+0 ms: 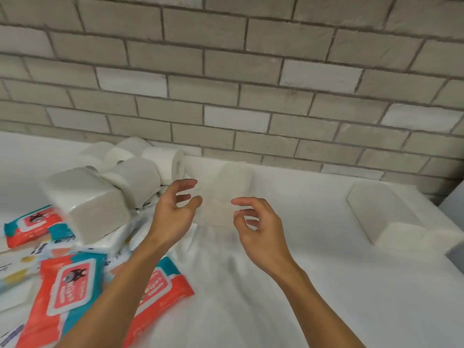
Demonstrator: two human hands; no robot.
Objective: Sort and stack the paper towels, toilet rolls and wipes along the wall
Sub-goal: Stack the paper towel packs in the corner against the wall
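Observation:
A white paper towel pack (227,194) lies blurred on the white sheet between my hands, end toward the brick wall. My left hand (173,212) hovers at its left side with fingers spread, holding nothing. My right hand (253,222) is at its right side, fingers curled apart, also empty. Several toilet rolls (140,169) are heaped at the left by the wall. Another paper towel pack (88,204) rests tilted on the pile there. Red and teal wipes packs (67,285) lie at the lower left. Two paper towel packs (381,212) sit at the right.
The grey brick wall (251,84) runs along the back of the white sheet-covered surface (301,285). A grey edge (454,204) shows at the far right. White and yellow packs (15,267) lie at the left border.

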